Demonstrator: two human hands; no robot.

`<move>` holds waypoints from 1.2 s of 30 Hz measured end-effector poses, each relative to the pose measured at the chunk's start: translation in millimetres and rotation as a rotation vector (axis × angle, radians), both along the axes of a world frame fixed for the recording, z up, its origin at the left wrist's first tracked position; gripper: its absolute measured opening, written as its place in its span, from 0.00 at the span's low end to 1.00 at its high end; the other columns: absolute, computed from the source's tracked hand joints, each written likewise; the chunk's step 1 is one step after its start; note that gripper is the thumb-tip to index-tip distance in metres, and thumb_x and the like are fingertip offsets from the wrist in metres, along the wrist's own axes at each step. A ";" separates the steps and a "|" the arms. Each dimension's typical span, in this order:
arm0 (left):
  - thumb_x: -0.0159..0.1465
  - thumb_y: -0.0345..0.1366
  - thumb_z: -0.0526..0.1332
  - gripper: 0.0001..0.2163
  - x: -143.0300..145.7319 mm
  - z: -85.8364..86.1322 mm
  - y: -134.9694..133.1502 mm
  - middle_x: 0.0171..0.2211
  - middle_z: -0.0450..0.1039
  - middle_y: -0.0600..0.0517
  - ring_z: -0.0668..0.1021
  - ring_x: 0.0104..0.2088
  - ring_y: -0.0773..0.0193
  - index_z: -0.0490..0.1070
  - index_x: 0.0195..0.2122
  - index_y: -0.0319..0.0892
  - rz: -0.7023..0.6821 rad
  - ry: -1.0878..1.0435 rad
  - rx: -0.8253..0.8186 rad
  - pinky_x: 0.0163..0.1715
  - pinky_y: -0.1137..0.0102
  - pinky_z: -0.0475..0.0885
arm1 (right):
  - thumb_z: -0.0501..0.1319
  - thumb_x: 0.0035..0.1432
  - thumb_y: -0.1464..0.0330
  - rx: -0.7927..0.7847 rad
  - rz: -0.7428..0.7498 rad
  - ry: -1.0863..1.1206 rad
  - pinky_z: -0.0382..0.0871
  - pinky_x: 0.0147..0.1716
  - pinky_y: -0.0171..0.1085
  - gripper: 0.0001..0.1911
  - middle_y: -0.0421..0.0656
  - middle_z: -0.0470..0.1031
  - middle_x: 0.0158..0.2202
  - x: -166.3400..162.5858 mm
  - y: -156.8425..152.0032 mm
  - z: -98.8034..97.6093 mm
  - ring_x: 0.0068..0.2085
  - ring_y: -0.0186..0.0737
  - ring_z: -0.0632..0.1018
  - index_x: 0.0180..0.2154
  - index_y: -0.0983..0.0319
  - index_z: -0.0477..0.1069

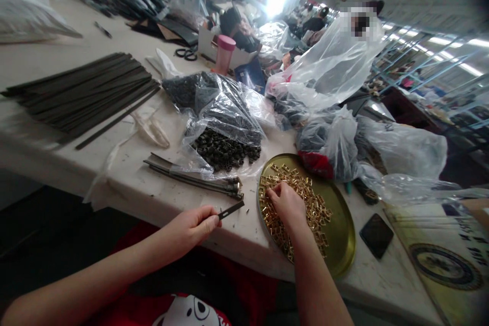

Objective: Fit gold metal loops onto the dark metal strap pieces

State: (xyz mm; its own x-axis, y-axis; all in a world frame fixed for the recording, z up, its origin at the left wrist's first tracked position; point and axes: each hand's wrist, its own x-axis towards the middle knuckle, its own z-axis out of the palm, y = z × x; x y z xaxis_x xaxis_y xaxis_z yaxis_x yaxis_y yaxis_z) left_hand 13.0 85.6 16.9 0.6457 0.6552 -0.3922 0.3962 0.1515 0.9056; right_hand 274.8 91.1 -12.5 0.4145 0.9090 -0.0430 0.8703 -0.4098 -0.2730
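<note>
Between thumb and fingers, my left hand (202, 221) grips a dark strap (232, 209) that has a slot near its end. My right hand (287, 204) reaches into a heap of gold buckles (317, 209), its fingers pinched together; what is between the fingertips is hidden. The buckles lie in a round gold tray (342, 237). Behind my left hand, several finished-looking straps with buckles at their ends (194, 179) lie in a small bundle on the table. Small dark loops (225, 150) spill from a clear plastic bag (229, 107) just behind that bundle.
A stack of long dark strips (87, 91) covers the table's left side. Scissors (186, 54) and a pink-lidded cup (224, 53) stand farther back. Filled plastic bags (328, 137) crowd the tray's far side. A phone (376, 235) lies to its right.
</note>
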 end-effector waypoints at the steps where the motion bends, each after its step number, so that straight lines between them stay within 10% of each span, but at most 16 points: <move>1: 0.60 0.45 0.48 0.13 -1.1 0.0 -0.2 0.18 0.55 0.60 0.61 0.20 0.71 0.58 0.25 0.41 0.008 0.007 0.004 0.20 0.76 0.55 | 0.56 0.51 0.65 0.023 0.005 0.024 0.58 0.28 0.37 0.07 0.46 0.72 0.27 -1.3 -0.8 0.0 0.30 0.43 0.72 0.25 0.61 0.65; 6: 0.59 0.43 0.49 0.12 -3.5 10.4 0.6 0.17 0.58 0.59 0.62 0.20 0.70 0.59 0.24 0.41 0.065 0.037 0.028 0.20 0.76 0.56 | 0.53 0.54 0.63 0.130 0.074 0.259 0.60 0.28 0.34 0.08 0.41 0.69 0.26 -15.1 -19.6 17.1 0.28 0.37 0.69 0.27 0.61 0.63; 14: 0.60 0.42 0.50 0.12 -5.2 27.2 -5.5 0.22 0.62 0.57 0.63 0.22 0.71 0.65 0.34 0.37 0.122 -0.145 0.054 0.22 0.77 0.59 | 0.60 0.51 0.59 0.033 0.158 1.384 0.56 0.23 0.30 0.13 0.34 0.62 0.20 -87.3 -62.7 42.7 0.21 0.28 0.61 0.26 0.62 0.63; 31: 0.59 0.42 0.53 0.12 -18.7 23.1 -15.0 0.23 0.64 0.57 0.65 0.24 0.70 0.67 0.30 0.37 -0.012 -0.093 -0.009 0.23 0.76 0.59 | 0.55 0.54 0.65 0.015 0.304 1.067 0.62 0.27 0.32 0.07 0.39 0.72 0.26 -121.7 -81.8 40.3 0.28 0.34 0.70 0.31 0.62 0.66; 36: 0.60 0.41 0.51 0.13 -17.0 22.3 -12.9 0.23 0.66 0.56 0.68 0.26 0.68 0.68 0.28 0.38 -0.034 0.011 0.219 0.25 0.76 0.59 | 0.52 0.57 0.68 0.039 0.386 0.913 0.64 0.30 0.33 0.07 0.41 0.73 0.29 -120.5 -82.4 36.7 0.31 0.36 0.72 0.33 0.62 0.67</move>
